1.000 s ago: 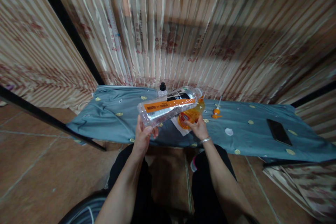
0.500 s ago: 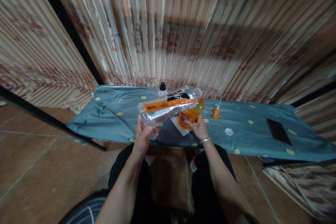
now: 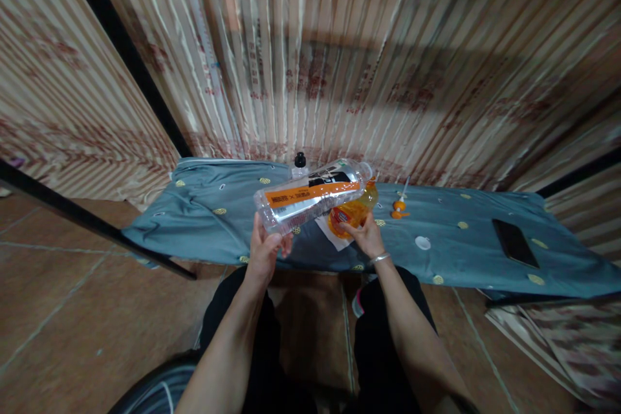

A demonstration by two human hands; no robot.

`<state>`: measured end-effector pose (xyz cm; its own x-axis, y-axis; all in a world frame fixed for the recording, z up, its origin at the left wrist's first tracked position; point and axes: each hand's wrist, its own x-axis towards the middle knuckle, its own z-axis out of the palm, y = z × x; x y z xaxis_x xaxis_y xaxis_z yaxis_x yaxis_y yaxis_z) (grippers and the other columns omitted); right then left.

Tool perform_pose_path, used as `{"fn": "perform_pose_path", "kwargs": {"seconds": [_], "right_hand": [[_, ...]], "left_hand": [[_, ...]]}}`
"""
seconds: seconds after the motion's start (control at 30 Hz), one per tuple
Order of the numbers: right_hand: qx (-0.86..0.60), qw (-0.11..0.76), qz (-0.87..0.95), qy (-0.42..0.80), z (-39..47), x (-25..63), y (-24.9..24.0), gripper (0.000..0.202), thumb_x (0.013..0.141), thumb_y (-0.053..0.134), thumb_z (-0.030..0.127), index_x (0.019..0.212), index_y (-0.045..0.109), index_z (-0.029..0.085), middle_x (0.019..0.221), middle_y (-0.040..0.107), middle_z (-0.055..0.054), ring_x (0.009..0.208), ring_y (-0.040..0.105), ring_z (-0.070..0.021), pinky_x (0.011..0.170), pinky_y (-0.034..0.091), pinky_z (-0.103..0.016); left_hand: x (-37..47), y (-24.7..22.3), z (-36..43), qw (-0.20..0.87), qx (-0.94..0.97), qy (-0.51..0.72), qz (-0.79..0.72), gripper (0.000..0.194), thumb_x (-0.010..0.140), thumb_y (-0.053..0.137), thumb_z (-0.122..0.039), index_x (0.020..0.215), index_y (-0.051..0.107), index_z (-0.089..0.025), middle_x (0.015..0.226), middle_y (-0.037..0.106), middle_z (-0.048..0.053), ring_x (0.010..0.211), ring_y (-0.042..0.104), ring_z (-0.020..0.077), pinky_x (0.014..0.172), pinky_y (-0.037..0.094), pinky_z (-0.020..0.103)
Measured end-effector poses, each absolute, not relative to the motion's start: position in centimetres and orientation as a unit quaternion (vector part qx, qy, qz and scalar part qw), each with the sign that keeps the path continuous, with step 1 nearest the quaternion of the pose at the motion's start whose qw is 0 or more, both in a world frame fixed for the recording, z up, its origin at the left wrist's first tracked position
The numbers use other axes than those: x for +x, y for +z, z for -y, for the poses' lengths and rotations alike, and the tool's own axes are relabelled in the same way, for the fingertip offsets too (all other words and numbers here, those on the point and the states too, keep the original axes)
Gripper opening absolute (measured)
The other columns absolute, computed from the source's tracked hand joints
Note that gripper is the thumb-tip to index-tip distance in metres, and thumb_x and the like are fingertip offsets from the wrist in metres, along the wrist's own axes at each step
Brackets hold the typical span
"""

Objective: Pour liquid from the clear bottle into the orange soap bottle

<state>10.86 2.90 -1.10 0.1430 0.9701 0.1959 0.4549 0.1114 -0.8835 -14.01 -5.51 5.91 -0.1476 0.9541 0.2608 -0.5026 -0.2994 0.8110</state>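
My left hand (image 3: 264,251) grips the base end of a large clear plastic bottle (image 3: 315,194) with an orange, silver and black label. The bottle is tilted far over, its uncapped-looking mouth pointing right and slightly up. My right hand (image 3: 366,236) is closed around the lower part of a bottle of orange-yellow liquid (image 3: 356,212) with a red label. Its neck meets the clear bottle's mouth in view; whether they touch I cannot tell. A white paper (image 3: 334,233) lies beneath. Just right is an orange pump top (image 3: 399,208) with a pale tube.
A bottle with a black cap (image 3: 300,160) stands behind the clear bottle. On the teal patterned cloth (image 3: 466,259) lie a white round lid (image 3: 423,243) and a dark phone-like slab (image 3: 515,243). Black poles (image 3: 130,58) and a striped curtain (image 3: 339,45) border the bench.
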Motion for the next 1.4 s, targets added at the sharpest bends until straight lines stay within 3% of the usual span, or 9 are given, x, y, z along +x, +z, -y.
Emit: {"fn": "perform_pose_path", "kwargs": {"seconds": [1.4], "right_hand": [[-0.595,0.460,0.598,0.277,-3.3,11.3,-2.0,0.074,0.060,0.078,0.055,0.118,0.047,0.020,0.111,0.069,-0.013,0.099,0.067,-0.0299,0.089,0.053,-0.048]], "left_hand": [[-13.9,6.0,5.5,0.522,0.391,0.703,-0.285,0.050,0.063,0.076,-0.046,0.097,0.049,-0.022,0.066,0.065,-0.001,0.038,0.050,0.0102,0.032,0.031,0.018]]}}
